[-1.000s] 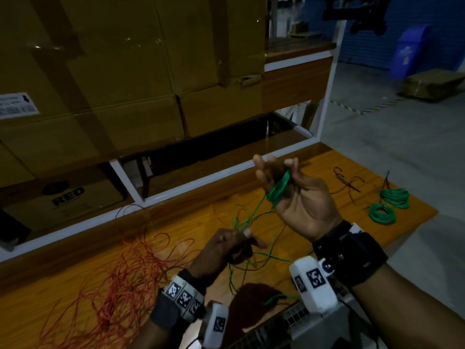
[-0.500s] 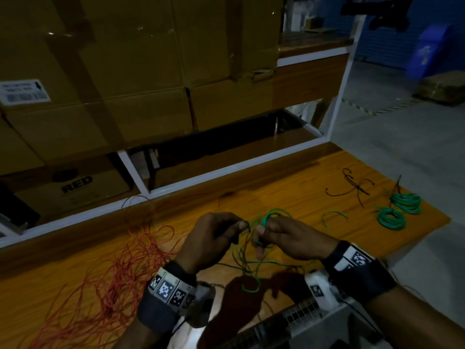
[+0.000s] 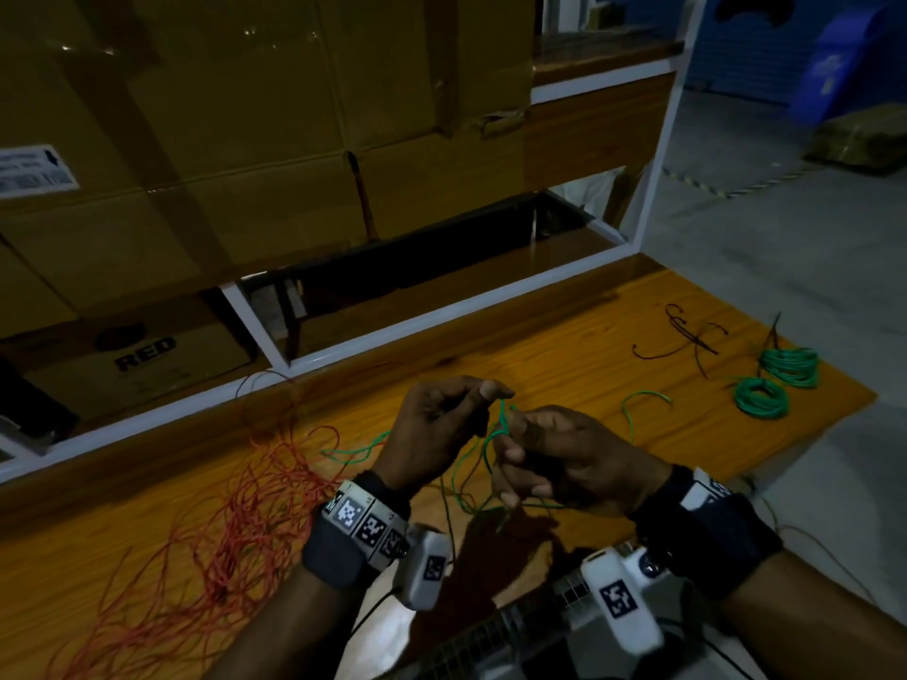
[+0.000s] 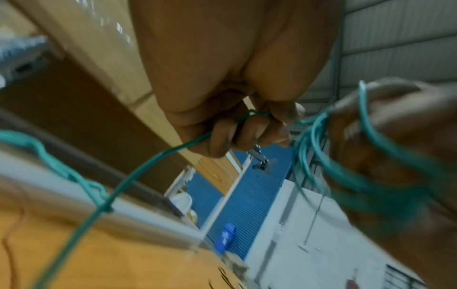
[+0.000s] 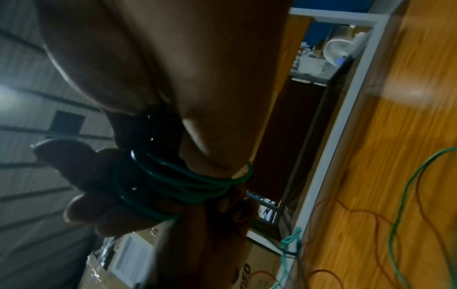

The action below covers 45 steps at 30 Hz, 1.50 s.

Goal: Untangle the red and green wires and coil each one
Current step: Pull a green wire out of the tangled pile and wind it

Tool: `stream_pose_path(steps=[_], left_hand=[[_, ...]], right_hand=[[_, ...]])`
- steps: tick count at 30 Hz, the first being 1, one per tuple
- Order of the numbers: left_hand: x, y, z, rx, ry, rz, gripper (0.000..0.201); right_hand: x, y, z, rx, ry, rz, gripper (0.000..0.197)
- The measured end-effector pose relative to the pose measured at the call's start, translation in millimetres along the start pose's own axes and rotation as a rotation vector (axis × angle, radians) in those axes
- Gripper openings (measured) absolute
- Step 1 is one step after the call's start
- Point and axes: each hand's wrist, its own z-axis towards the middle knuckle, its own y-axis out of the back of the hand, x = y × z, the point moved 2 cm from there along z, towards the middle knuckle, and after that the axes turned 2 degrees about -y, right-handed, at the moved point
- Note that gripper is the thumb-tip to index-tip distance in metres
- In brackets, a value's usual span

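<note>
Over the orange table (image 3: 564, 346) my two hands meet on a green wire (image 3: 495, 434). My left hand (image 3: 441, 424) pinches a strand of it between thumb and fingertips (image 4: 249, 127); the strand runs down to a small knot (image 4: 103, 203). My right hand (image 3: 554, 458) holds several green turns wound round its fingers (image 5: 178, 181). Loose green wire (image 3: 466, 498) hangs below both hands onto the table. A tangle of red wire (image 3: 235, 522) lies on the table at the left, apart from both hands.
Two finished green coils (image 3: 760, 397) (image 3: 790, 368) lie near the table's right end, with dark wire scraps (image 3: 687, 338) and a short green piece (image 3: 643, 402) beside them. Cardboard boxes (image 3: 245, 139) on a white-framed shelf (image 3: 392, 331) stand behind the table. Concrete floor lies to the right.
My right hand came down from its raised, palm-up pose and turned over to meet the left hand. Both hands now work the green wire close together, slightly higher than half a second ago.
</note>
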Motion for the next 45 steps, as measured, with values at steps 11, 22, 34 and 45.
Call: stream_pose_path(steps=[11, 22, 34, 45], left_hand=[[20.6, -39.0, -29.9, 0.162, 0.180, -0.005, 0.026], [20.1, 3.1, -45.3, 0.149, 0.236, 0.703, 0.019], [5.8, 0.4, -31.0, -0.057, -0.282, 0.773, 0.027], [19.0, -19.5, -41.7, -0.208, 0.083, 0.075, 0.036]], right_hand=[[57.0, 27.2, -2.8, -0.558, 0.535, 0.155, 0.033], [-3.7, 43.1, 5.8, -0.575, -0.100, -1.630, 0.028], [-24.8, 10.7, -9.7, 0.020, -0.244, -0.196, 0.049], [31.0, -7.2, -4.6, -0.338, 0.328, 0.536, 0.041]])
